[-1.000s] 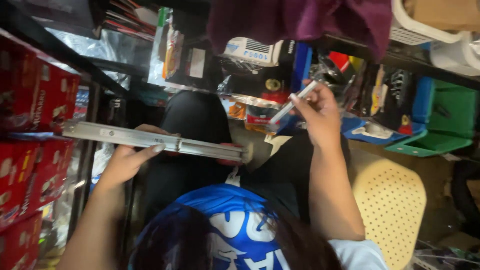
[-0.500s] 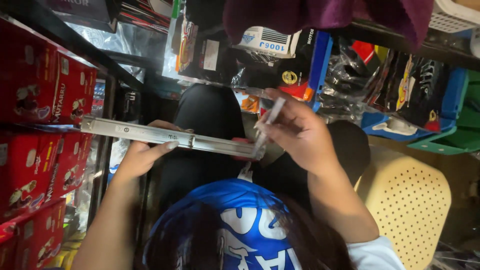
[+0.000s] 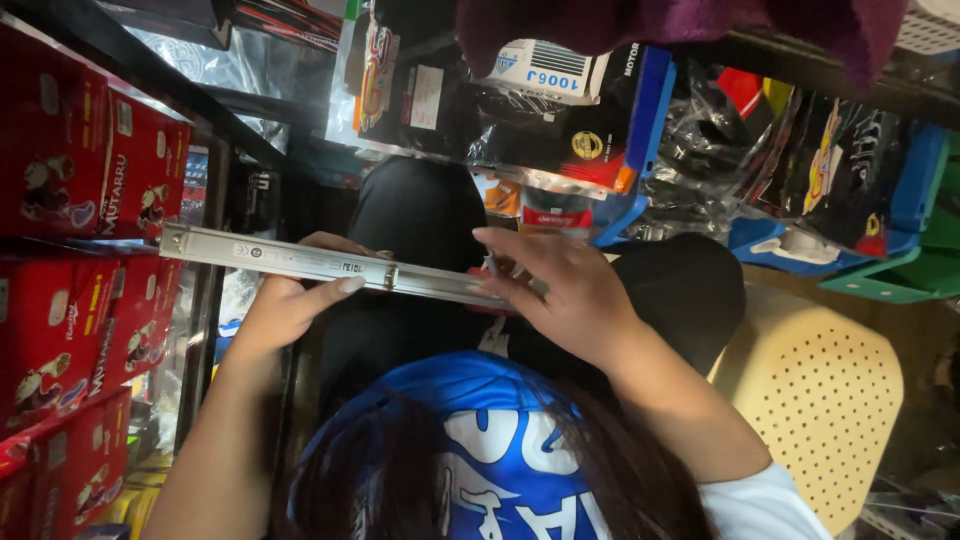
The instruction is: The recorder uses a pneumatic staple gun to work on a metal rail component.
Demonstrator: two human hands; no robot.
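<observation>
Room: a cramped stockroom corner, dim, goods packed close on every side.
Left side: red boxes stacked on a dark shelf, running out of view at the edge.
Ahead: packets in black, red and yellow wrappers crowded in blue trays; a purple cloth hangs over them from above.
Right side: a cream perforated plastic chair, partly behind the arm.
Surface: no table shows; the work is held over the person's lap, dark trousers below.
Metal rail: long, grey, lying almost level across the lap, between both hands.
Left hand: cupped under the rail near its middle, thumb over the near edge, fingers wrapped behind it.
Right hand: laid over the rail's right end, fingers loosely spread across it.
Hidden: the rail's right end is covered by the right hand; whether that hand pinches anything I cannot tell.
Foreground: blue garment and dark hair block the lower view.
</observation>
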